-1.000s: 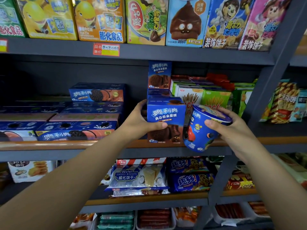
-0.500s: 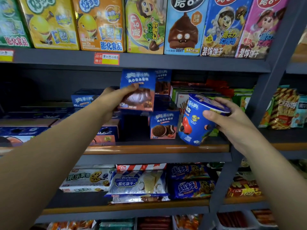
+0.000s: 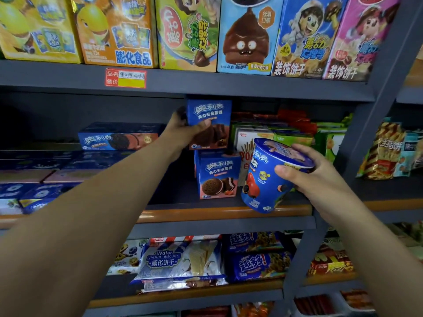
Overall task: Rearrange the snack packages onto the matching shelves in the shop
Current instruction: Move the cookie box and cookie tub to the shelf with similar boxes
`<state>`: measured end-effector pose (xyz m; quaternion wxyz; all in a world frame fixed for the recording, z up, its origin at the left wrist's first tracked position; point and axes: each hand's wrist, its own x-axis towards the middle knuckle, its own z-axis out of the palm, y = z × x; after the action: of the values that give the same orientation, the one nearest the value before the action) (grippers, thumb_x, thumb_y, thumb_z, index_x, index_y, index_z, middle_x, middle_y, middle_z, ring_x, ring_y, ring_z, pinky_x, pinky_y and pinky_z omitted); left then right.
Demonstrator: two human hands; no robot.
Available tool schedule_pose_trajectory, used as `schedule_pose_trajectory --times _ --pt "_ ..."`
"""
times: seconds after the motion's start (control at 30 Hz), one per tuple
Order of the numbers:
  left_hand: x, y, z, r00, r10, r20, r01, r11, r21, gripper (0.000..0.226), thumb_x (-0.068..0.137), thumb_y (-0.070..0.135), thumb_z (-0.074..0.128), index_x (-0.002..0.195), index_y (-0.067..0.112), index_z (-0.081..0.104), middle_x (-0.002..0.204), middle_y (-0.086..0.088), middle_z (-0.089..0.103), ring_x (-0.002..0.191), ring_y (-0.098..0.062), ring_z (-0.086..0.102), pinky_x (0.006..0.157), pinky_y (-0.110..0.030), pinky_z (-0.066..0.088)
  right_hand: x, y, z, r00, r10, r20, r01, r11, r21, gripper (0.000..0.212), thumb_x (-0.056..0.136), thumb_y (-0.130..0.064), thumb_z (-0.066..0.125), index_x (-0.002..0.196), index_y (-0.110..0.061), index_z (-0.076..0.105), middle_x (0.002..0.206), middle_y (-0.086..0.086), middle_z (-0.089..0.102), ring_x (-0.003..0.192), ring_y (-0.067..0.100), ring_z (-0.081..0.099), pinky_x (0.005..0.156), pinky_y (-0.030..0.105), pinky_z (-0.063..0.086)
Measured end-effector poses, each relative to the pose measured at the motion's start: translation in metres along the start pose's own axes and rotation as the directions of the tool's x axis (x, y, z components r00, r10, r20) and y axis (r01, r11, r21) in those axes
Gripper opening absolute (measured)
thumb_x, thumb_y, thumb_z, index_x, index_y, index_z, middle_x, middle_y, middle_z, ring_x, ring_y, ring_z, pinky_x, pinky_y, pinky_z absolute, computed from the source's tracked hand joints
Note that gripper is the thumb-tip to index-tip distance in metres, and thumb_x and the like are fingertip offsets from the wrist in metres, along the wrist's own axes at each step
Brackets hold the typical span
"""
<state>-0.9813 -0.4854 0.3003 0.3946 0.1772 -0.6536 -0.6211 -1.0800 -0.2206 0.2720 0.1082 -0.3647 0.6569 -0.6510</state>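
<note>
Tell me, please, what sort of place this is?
Most likely a small shop's snack aisle: tiered shelves packed with biscuit boxes, and a price tag stuck on a shelf edge.

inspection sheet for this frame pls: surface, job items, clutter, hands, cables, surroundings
Surface: middle shelf with an orange front edge, dark deck, gap at centre.
Job's things: small blue cookie box held above a matching box that stands upright on the shelf; blue snack cup tilted, near the shelf's front edge.
Clutter: flat blue boxes stacked left; green and white stick-snack boxes behind the cup.
Hands: left hand grips the held box; right hand grips the cup near its lid.
Cables: nothing seen.
Surroundings: cartoon boxes on the shelf above, red price tag, wafer packs below.
</note>
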Motion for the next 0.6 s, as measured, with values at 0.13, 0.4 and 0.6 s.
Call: schedule_pose_trajectory --times 0.13,0.4,0.6 --pt "0.018 -0.01 0.006 0.997 0.013 0.071 -0.022 0.991 0.131 0.067 0.08 0.029 0.072 0.137 0.017 0.04 0.107 0.013 0.061 0.094 -0.002 0.062 0.077 -0.025 0.055 -0.005 0.002 -0.001 1.0 0.008 0.028 -0.008 1.0 -0.006 0.108 0.033 -0.059 0.082 0.131 -0.033 0.046 0.115 -0.012 0.063 0.094 0.009 0.069 0.073 0.028 0.058" --pt "0.038 -0.016 0.009 0.997 -0.05 0.065 0.039 0.987 0.157 0.063 0.075 0.028 0.076 0.128 0.011 0.047 0.11 -0.002 0.067 0.086 -0.011 0.068 0.062 -0.021 0.054 -0.006 0.012 0.003 0.998 0.045 0.035 -0.045 0.999 0.01 0.117 0.024 -0.064 0.086 0.13 -0.033 0.047 0.113 -0.015 0.063 0.094 0.004 0.069 0.068 0.023 0.058" --pt "0.034 -0.023 0.003 0.996 -0.062 0.065 0.054 0.991 0.124 0.056 0.069 0.025 0.081 0.117 0.015 0.054 0.108 -0.002 0.068 0.095 -0.016 0.067 0.073 -0.027 0.055 -0.004 0.01 0.014 0.997 0.046 0.062 -0.049 0.998 0.044 0.093 0.047 -0.033 0.091 0.129 -0.03 0.048 0.11 -0.014 0.064 0.086 0.001 0.069 0.061 0.016 0.055"
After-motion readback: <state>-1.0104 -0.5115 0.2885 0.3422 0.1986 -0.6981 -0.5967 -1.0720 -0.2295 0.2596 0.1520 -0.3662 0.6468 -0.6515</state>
